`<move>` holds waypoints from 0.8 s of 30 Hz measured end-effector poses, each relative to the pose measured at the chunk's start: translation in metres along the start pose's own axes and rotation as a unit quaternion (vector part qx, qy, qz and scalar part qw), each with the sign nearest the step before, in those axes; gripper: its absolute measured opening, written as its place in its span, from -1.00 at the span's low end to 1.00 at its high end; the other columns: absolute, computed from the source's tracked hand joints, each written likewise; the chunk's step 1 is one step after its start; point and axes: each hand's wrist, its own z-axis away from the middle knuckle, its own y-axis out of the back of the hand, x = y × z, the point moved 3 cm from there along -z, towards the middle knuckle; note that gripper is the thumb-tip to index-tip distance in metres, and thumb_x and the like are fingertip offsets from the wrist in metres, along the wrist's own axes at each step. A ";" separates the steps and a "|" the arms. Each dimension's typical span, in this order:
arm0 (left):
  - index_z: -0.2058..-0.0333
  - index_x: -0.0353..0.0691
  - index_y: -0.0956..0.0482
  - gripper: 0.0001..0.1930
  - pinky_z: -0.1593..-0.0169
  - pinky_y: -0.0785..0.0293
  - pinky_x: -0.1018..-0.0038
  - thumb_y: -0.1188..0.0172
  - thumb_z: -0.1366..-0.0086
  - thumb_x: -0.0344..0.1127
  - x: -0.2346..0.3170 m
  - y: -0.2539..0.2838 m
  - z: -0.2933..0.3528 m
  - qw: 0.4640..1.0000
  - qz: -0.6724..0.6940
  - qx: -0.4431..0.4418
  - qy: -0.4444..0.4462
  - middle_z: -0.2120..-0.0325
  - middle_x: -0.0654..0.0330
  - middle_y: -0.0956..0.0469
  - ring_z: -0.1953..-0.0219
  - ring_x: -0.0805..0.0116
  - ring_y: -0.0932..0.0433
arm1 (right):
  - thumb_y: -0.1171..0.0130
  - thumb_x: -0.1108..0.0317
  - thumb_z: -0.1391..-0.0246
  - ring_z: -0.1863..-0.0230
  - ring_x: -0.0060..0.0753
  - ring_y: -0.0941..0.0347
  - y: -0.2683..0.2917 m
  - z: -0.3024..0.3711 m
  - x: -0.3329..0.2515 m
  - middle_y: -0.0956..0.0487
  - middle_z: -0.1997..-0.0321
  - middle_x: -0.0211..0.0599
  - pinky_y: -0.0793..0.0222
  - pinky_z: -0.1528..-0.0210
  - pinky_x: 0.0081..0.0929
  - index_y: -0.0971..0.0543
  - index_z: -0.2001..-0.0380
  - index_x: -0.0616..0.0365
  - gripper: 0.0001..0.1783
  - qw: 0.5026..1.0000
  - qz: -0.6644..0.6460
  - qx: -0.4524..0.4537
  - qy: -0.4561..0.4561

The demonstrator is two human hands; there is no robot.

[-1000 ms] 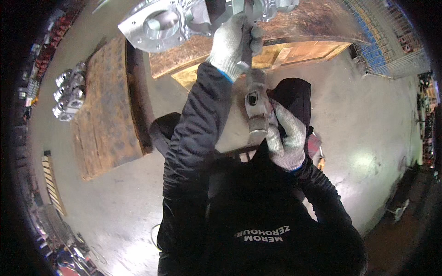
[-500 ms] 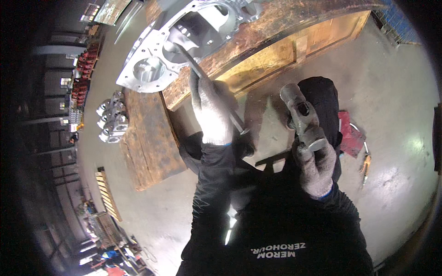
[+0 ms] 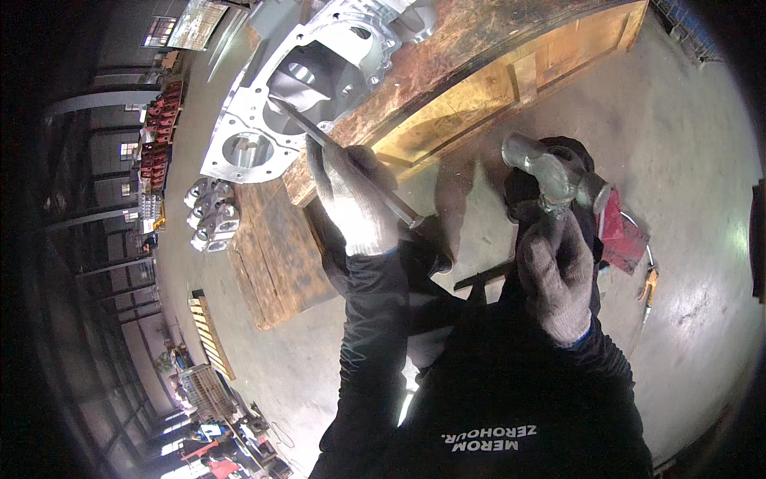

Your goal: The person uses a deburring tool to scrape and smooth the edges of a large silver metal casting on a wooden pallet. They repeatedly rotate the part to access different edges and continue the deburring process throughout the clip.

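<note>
My left hand (image 3: 351, 199), in a white knit glove, is closed around a long metal chisel (image 3: 301, 121). The chisel's tip lies over the edge of an opening in a large silver metal casting (image 3: 230, 126), while its flat struck end sticks out past my hand toward me. Whether the tip touches the casting I cannot tell. To the right, my gloved right hand (image 3: 558, 291) grips a steel hammer (image 3: 558, 177). The hammer's head is raised in front of the fist, apart from the chisel; its handle is mostly hidden by the head and fingers.
The casting rests on a worn wooden bench (image 3: 471, 56). A lower wooden board (image 3: 275, 259) and several smaller silver castings (image 3: 211, 214) are at left. On the floor at right lie a red object (image 3: 624, 239) and an orange-handled tool (image 3: 650, 286). A slatted pallet (image 3: 211, 335) sits farther left.
The hammer has turned, its head swinging from nearly upright to slanting across, and moved slightly right. My left hand and the chisel have shifted a little left in the picture.
</note>
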 end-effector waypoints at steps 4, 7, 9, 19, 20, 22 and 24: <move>0.09 -0.13 -0.40 -0.80 0.67 -0.29 0.49 -0.03 -0.53 -0.14 0.006 0.001 -0.009 0.999 -0.020 0.033 0.002 0.60 0.25 -0.44 0.72 0.40 -0.37 | -0.17 0.16 -0.38 0.46 -0.75 -0.27 -0.003 -0.002 -0.005 -0.41 0.35 -0.59 -0.14 0.41 -0.76 -0.41 -0.20 0.23 -0.52 0.998 0.051 -0.005 0.022; -0.08 -0.16 -0.40 -0.73 0.61 -0.22 0.56 -0.02 -0.54 -0.17 0.011 -0.010 -0.009 0.999 -0.006 0.042 0.012 0.58 0.31 -0.42 0.66 0.53 -0.32 | -0.17 0.16 -0.39 0.46 -0.76 -0.28 -0.002 -0.002 -0.001 -0.42 0.35 -0.60 -0.14 0.41 -0.77 -0.41 -0.20 0.23 -0.53 0.998 0.054 0.019 0.029; -0.02 -0.11 -0.42 -0.79 0.59 -0.27 0.54 -0.04 -0.53 -0.19 0.014 -0.017 -0.009 0.999 0.003 0.045 0.026 0.57 0.30 -0.41 0.64 0.50 -0.34 | -0.16 0.16 -0.39 0.46 -0.77 -0.28 0.001 -0.001 -0.002 -0.41 0.36 -0.61 -0.14 0.41 -0.77 -0.41 -0.20 0.23 -0.53 0.998 0.055 0.008 0.025; -0.31 -0.30 -0.15 -0.39 0.51 -0.55 0.46 -0.15 -0.42 -0.19 -0.001 -0.040 -0.042 0.998 0.026 -0.053 -0.027 0.31 0.12 -0.50 0.48 0.37 -0.55 | -0.15 0.33 -0.38 0.41 -0.78 -0.24 0.006 -0.001 -0.009 -0.40 0.37 -0.64 -0.18 0.38 -0.73 -0.43 -0.19 0.22 -0.61 0.998 0.038 0.033 0.028; -0.33 -0.27 -0.12 -0.37 0.51 -0.56 0.46 -0.16 -0.41 -0.21 0.003 -0.046 -0.040 0.998 0.034 -0.052 -0.016 0.28 0.10 -0.50 0.48 0.37 -0.56 | -0.14 0.24 -0.38 0.49 -0.75 -0.26 0.002 -0.003 -0.010 -0.44 0.37 -0.55 -0.11 0.50 -0.74 -0.44 -0.13 0.22 -0.62 0.997 0.037 0.053 0.052; -0.37 -0.23 -0.06 -0.32 0.52 -0.60 0.45 -0.17 -0.40 -0.24 0.008 -0.052 -0.038 0.998 0.050 -0.048 0.006 0.23 0.06 -0.51 0.47 0.35 -0.57 | -0.14 0.24 -0.38 0.52 -0.75 -0.26 0.003 -0.004 -0.011 -0.44 0.37 -0.54 -0.10 0.53 -0.75 -0.44 -0.12 0.22 -0.63 0.997 0.037 0.052 0.043; -0.39 -0.17 -0.01 -0.29 0.53 -0.61 0.44 -0.18 -0.40 -0.28 0.007 -0.055 -0.040 0.996 0.062 -0.057 0.003 0.22 0.06 -0.51 0.46 0.34 -0.58 | -0.13 0.23 -0.39 0.54 -0.75 -0.25 0.003 -0.006 -0.011 -0.44 0.39 -0.53 -0.09 0.56 -0.75 -0.44 -0.11 0.22 -0.63 0.997 0.034 0.058 0.039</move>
